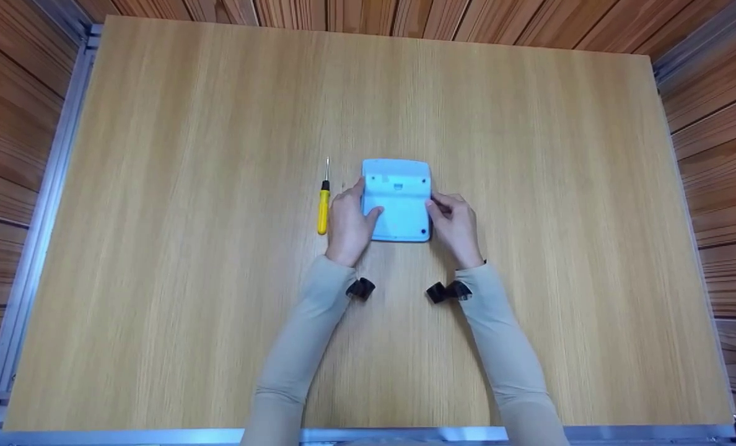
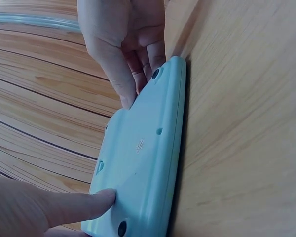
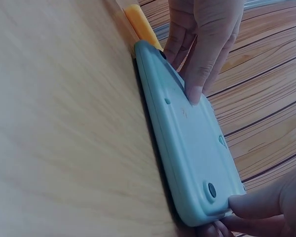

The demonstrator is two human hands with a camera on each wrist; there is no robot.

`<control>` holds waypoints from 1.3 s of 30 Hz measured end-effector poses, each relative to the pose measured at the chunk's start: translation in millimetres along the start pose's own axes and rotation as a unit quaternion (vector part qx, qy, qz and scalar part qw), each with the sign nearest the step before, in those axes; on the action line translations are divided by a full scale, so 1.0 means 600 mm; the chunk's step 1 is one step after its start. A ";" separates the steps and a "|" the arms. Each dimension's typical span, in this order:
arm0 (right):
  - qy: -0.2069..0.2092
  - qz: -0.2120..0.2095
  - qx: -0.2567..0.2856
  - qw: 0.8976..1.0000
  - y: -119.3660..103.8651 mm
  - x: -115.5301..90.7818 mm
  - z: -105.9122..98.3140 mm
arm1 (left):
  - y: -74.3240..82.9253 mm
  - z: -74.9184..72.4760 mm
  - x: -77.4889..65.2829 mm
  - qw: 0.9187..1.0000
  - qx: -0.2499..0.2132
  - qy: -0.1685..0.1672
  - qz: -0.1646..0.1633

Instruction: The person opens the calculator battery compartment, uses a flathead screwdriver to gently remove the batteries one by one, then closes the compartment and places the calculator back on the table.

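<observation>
A light-blue calculator (image 1: pixel 396 214) lies back side up on the wooden table, with dark round feet near its corners and a small latch on its back. My left hand (image 1: pixel 349 224) grips its left side, the thumb resting on the back panel and the fingers along the edge. On the right edge, my right hand (image 1: pixel 456 227) pinches the casing between thumb and fingers. The left wrist view shows the calculator (image 2: pixel 140 148) close to the tabletop, with a thin shadow beneath. Its key side is hidden.
Just left of the left hand lies a yellow-handled screwdriver (image 1: pixel 323 207), its tip pointing away from me. Its handle (image 3: pixel 142 24) shows behind the calculator in the right wrist view. Metal rails (image 1: pixel 52 186) and wood-panelled walls border the table (image 1: pixel 188 248).
</observation>
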State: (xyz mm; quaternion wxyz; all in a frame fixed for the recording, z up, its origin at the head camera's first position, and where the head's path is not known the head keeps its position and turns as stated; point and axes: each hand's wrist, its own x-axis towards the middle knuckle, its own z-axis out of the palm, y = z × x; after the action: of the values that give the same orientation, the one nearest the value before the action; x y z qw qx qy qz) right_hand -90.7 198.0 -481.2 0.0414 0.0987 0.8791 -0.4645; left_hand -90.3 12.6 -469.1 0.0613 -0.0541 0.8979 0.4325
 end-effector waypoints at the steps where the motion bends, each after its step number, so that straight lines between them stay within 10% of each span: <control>1: -0.002 -0.001 0.000 1.000 0.000 0.000 0.000 | 0.000 0.000 0.000 1.000 0.002 0.001 0.002; 28: -0.023 -0.002 -0.008 1.000 -0.002 0.002 0.000 | 0.006 -0.002 0.006 0.994 0.100 -0.038 0.018; 39: 0.020 -0.118 -0.106 0.987 -0.025 0.006 0.008 | 0.008 0.000 0.009 0.992 0.114 -0.043 0.014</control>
State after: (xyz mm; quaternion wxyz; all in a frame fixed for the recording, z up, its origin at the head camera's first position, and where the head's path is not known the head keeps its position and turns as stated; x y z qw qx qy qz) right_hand -97.7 185.9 -472.3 -0.0209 -0.0012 0.9296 -0.3680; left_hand -96.1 15.5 -466.2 0.0999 -0.0155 0.9384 0.3306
